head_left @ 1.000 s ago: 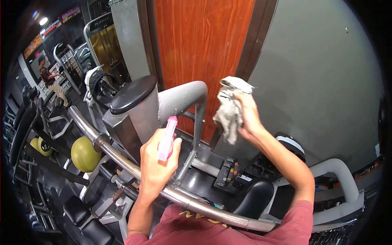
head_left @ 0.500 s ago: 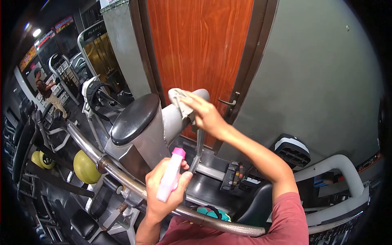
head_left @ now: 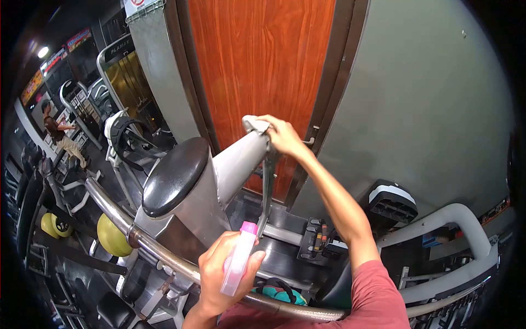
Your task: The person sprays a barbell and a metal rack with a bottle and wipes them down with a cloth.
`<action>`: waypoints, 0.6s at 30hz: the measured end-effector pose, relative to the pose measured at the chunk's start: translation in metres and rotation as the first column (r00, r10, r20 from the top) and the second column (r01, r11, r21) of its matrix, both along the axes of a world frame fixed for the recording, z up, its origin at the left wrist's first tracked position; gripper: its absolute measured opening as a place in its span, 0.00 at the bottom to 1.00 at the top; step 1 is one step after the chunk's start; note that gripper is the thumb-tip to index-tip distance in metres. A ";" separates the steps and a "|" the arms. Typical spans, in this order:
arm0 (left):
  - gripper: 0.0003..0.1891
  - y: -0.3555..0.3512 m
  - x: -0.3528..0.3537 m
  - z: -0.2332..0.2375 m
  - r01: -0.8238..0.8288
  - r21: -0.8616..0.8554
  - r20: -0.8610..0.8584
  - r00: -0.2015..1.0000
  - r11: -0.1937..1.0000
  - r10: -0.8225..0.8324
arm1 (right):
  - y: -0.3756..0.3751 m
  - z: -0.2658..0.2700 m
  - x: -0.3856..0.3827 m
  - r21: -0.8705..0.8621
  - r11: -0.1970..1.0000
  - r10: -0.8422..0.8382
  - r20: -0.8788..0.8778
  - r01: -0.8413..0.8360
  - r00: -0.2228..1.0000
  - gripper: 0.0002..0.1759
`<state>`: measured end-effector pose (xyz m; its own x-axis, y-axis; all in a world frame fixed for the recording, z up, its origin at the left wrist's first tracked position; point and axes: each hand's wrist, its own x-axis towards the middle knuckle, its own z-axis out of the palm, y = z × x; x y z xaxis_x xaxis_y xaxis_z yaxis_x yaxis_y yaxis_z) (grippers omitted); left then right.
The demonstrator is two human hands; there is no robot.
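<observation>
My left hand (head_left: 216, 271) is wrapped round a translucent spray bottle (head_left: 239, 263) with a pink top, held in front of my chest above a curved metal bar (head_left: 181, 266). My right hand (head_left: 282, 136) reaches forward and presses a light grey cloth (head_left: 256, 124) onto the far end of the machine's grey metal arm (head_left: 241, 162). The fingers curl over that end, and part of the cloth is hidden under them. Nearer to me, a black oval pad (head_left: 176, 176) tops the machine's upright, to the left of the arm.
A wooden door (head_left: 257, 60) with a handle stands behind the machine, beside a grey wall (head_left: 427, 98). Gym machines, a yellow-green ball (head_left: 114, 234) and a person (head_left: 60, 134) are at the left. A thick grey frame (head_left: 468, 219) curves at the right.
My right hand and the cloth have slid along the metal arm to its far end. The bottle in my left hand sits slightly lower and further right. The view has shifted a little.
</observation>
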<state>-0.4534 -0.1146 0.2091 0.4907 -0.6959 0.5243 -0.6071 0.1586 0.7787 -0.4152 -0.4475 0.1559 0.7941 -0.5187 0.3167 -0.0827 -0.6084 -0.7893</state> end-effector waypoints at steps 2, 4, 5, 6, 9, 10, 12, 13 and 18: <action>0.14 0.000 0.000 0.001 0.013 0.009 0.024 1.000 1.000 -0.013 | 0.054 0.024 -0.023 -0.018 0.991 0.135 0.154 -0.134 0.979 0.24; 0.14 0.002 0.001 0.000 0.026 0.037 0.049 0.998 0.999 -0.028 | 0.097 0.020 -0.034 -0.255 0.958 0.218 0.356 -0.130 0.909 0.26; 0.14 0.001 0.001 -0.001 0.029 0.037 0.053 0.998 0.999 -0.031 | 0.125 0.029 -0.047 -0.324 0.939 0.238 0.363 -0.118 0.901 0.28; 0.14 0.001 0.001 -0.002 0.028 0.028 0.044 0.999 0.999 -0.029 | 0.143 0.035 -0.056 -0.391 0.914 0.261 0.367 -0.106 0.893 0.31; 0.15 0.000 0.004 -0.008 0.024 -0.013 0.063 0.998 1.000 -0.024 | 0.148 0.028 -0.058 -0.411 0.909 0.230 0.363 -0.066 0.903 0.35; 0.15 0.000 0.004 -0.010 0.028 -0.043 0.089 0.996 0.999 -0.024 | 0.133 0.017 -0.051 -0.470 0.883 0.228 0.378 -0.026 0.898 0.36; 0.15 0.002 0.003 -0.008 0.026 -0.011 0.049 0.998 1.000 -0.025 | 0.102 0.004 -0.039 -0.438 0.897 0.102 0.341 0.062 0.934 0.34; 0.15 0.003 0.001 -0.007 0.029 0.018 0.006 1.000 0.999 -0.029 | 0.077 -0.005 -0.031 -0.403 0.912 0.070 0.331 0.074 0.941 0.32; 0.15 0.004 -0.005 -0.001 0.015 0.055 -0.123 0.992 0.998 -0.008 | -0.059 -0.067 0.015 -0.163 0.984 -0.026 0.239 0.066 0.971 0.22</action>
<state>-0.4587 -0.1103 0.2081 0.5408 -0.7283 0.4209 -0.5050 0.1191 0.8549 -0.4005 -0.5063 0.0888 0.6631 -0.4757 0.5779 0.0620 -0.7345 -0.6758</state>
